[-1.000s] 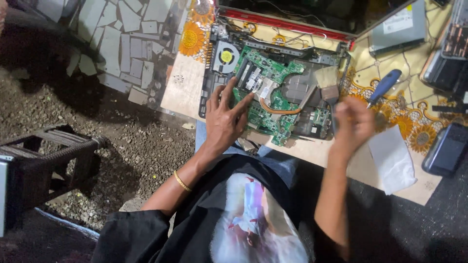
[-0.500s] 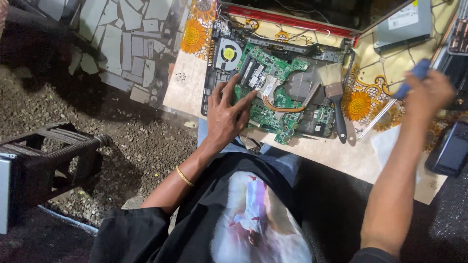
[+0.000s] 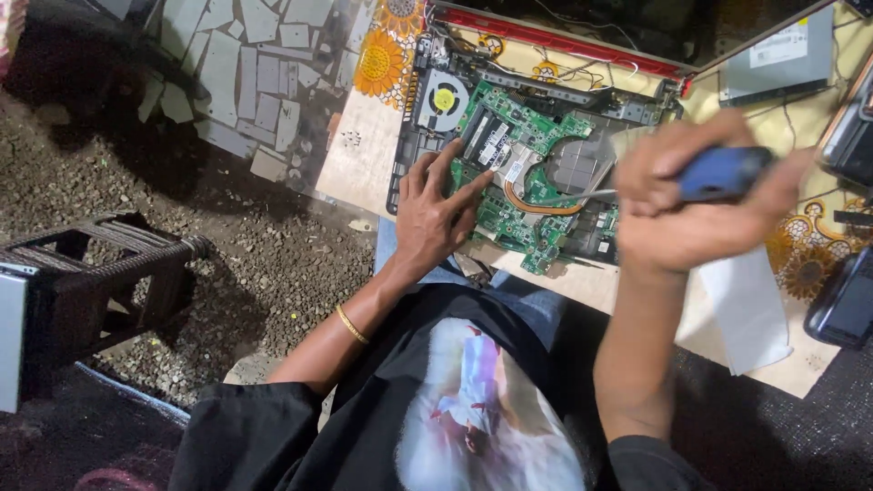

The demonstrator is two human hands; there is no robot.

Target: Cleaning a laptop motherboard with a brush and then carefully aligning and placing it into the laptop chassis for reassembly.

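Note:
An opened laptop base with a green circuit board (image 3: 536, 195) and a round fan (image 3: 443, 100) lies on a board with a sunflower-patterned cloth (image 3: 377, 64). My left hand (image 3: 436, 214) rests flat on the circuit board's left part, index finger stretched toward the memory slots. My right hand (image 3: 696, 205) is closed around a blue-handled screwdriver (image 3: 723, 173), whose thin metal shaft points left over the copper heat pipe (image 3: 536, 205). The tip sits above the board's middle; whether it touches is unclear.
A grey drive unit (image 3: 773, 59) lies at the back right. A dark device (image 3: 846, 305) and a white sheet of paper (image 3: 750, 309) lie at the right. A dark metal stool frame (image 3: 100, 273) stands on gravel at the left. Broken tile pieces (image 3: 236, 82) lie beyond.
My right hand reached out to the right, picked up the blue-handled screwdriver, and has brought it back over the circuit board. My left hand has stayed on the board.

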